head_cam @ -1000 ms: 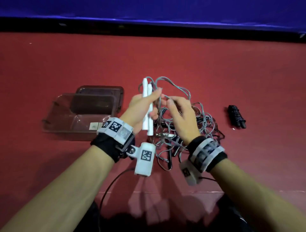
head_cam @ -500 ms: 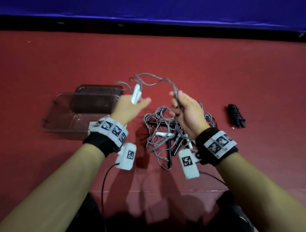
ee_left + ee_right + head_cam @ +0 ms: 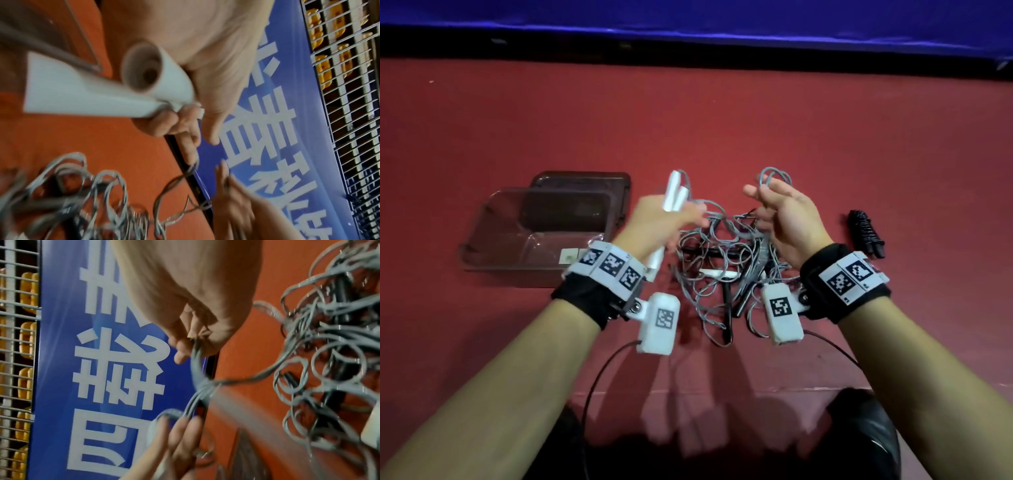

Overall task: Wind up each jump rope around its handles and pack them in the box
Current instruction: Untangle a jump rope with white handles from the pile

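Blurred and hidden around my hands

My left hand [image 3: 654, 222] is smeared by motion, hiding how my fingers sit on the white handles [image 3: 675, 195]. Behind my right hand [image 3: 787, 219] the grey rope [image 3: 774, 174] disappears; below it, the tangle [image 3: 722, 274] is too knotted to separate single ropes.

Smooth white plastic handles [image 3: 675, 196], grey braided cord [image 3: 717, 274], clear glossy plastic box [image 3: 493, 236], matt red floor [image 3: 722, 120]

Each bare forearm ends in a black wrist strap [image 3: 582, 294] banded with white square-coded tags [image 3: 854, 275]. A white tagged camera block [image 3: 658, 323] hangs beneath each wrist, trailing a thin black cable [image 3: 599, 373].
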